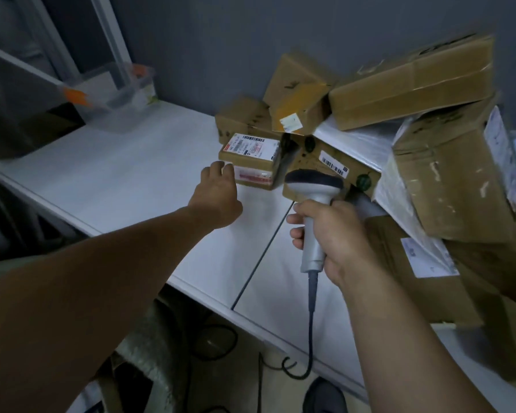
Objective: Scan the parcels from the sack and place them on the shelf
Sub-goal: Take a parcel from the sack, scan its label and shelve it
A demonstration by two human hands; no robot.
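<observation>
Shelving a parcel [252, 158], I judge.
My left hand [218, 195] touches it, grip unclear; my right hand [335, 234] grips the scanner [313, 183] beside it. Next: let go.

Bare left hand [218, 195], bare right hand [334, 234], bare forearms [102, 278].

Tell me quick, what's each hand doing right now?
Left hand: touching the small labelled parcel; whether it grips cannot be told.
Right hand: grips the barcode scanner by its handle.
</observation>
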